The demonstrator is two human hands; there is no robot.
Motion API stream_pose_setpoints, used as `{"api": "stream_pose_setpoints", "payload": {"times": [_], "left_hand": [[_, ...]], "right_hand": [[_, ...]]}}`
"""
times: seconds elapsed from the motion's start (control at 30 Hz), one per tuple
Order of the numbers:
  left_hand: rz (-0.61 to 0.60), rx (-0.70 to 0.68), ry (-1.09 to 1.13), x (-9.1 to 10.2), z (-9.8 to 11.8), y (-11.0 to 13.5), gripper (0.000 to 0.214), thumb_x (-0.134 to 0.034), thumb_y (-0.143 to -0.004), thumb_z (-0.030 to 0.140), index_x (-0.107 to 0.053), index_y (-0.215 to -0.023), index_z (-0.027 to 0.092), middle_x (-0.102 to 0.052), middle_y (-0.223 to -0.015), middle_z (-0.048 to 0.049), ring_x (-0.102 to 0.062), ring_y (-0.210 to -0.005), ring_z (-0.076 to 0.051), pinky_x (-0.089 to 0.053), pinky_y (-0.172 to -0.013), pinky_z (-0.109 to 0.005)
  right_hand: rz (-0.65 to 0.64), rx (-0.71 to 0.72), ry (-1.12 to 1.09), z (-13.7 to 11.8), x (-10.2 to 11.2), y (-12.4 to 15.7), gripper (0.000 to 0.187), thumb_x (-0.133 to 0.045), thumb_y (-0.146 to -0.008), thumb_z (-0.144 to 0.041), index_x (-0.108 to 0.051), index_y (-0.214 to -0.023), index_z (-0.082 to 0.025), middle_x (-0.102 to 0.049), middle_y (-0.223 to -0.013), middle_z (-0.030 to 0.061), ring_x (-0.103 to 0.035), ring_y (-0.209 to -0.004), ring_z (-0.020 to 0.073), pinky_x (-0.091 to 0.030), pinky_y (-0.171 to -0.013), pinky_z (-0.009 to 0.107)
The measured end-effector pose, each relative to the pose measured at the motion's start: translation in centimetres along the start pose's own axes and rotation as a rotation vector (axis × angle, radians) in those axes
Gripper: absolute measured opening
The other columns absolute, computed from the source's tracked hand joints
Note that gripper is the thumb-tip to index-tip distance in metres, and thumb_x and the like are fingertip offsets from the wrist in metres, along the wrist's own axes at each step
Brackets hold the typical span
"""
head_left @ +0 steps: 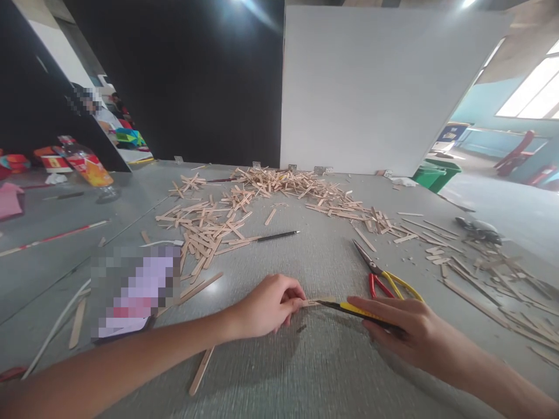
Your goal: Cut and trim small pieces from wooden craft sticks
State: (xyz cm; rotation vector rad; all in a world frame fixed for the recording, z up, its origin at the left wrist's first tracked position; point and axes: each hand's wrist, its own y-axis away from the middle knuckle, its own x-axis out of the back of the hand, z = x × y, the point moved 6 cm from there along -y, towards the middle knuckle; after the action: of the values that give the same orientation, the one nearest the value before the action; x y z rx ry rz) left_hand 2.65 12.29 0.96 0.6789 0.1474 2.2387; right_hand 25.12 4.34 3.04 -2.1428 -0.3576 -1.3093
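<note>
While left hand point(271, 306) pinches wooden stick point(309, 303) | right hand point(413, 321) grips yellow knife point(357, 310)

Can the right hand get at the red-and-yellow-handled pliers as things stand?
Probably yes, though not freely: the right hand is holding the yellow-and-black cutter. The pliers lie just beyond that hand, with nothing visible on top of them.

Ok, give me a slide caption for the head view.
Left hand holds a wooden stick, right hand holds a yellow-and-black cutter at it, with loose sticks scattered beyond.
</note>
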Motion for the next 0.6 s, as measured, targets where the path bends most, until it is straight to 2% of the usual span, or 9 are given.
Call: {"api": "stream_pose_setpoints", "payload": {"times": [0.23,0.37,0.5,0.6], "left_hand": [[0.009,-0.014,-0.011,0.1,-0.4,-0.3,0.022,-0.057,-0.097,0.035,-0.067,-0.093,0.017,-0.056,-0.059,0.0044,-0.047,-0.039,-0.01,-0.035,-0.034,-0.018],[0.013,-0.031,-0.035,0.1,-0.3,-0.2,0.022,-0.056,-0.098,0.036,-0.068,-0.094,0.017,-0.055,-0.058,0.0046,-0.047,-0.038,-0.01,-0.034,-0.035,-0.019],[0.025,-0.072,-0.077,0.2,0.1,-0.2,0.02,-0.056,-0.098,0.031,-0.069,-0.092,0.017,-0.056,-0.059,0.0041,-0.05,-0.044,-0.01,-0.038,-0.045,-0.021],[0.044,-0.109,-0.115,0.4,0.3,-0.2,0.018,-0.058,-0.097,0.027,-0.07,-0.088,0.017,-0.062,-0.067,0.0014,-0.056,-0.057,-0.012,-0.04,-0.055,-0.022]], "right_hand": [[-0.008,0.046,0.009,-0.5,0.0,-0.2,0.038,-0.052,-0.103,-0.018,-0.062,-0.139,-0.027,-0.079,-0.089,0.0033,-0.071,-0.064,0.0146,-0.052,-0.056,0.027],[-0.002,0.079,0.047,-1.1,0.2,-0.4,0.038,-0.051,-0.103,-0.017,-0.063,-0.138,-0.022,-0.077,-0.082,0.0036,-0.069,-0.06,0.0141,-0.051,-0.055,0.026],[0.001,0.101,0.057,-1.5,0.1,-0.5,0.038,-0.05,-0.103,-0.015,-0.061,-0.14,-0.021,-0.079,-0.092,0.0053,-0.071,-0.065,0.0152,-0.053,-0.059,0.028],[-0.011,0.087,0.068,-1.4,-0.2,-0.3,0.04,-0.049,-0.104,-0.016,-0.058,-0.142,-0.023,-0.08,-0.1,0.0057,-0.074,-0.071,0.017,-0.054,-0.062,0.03]]}}
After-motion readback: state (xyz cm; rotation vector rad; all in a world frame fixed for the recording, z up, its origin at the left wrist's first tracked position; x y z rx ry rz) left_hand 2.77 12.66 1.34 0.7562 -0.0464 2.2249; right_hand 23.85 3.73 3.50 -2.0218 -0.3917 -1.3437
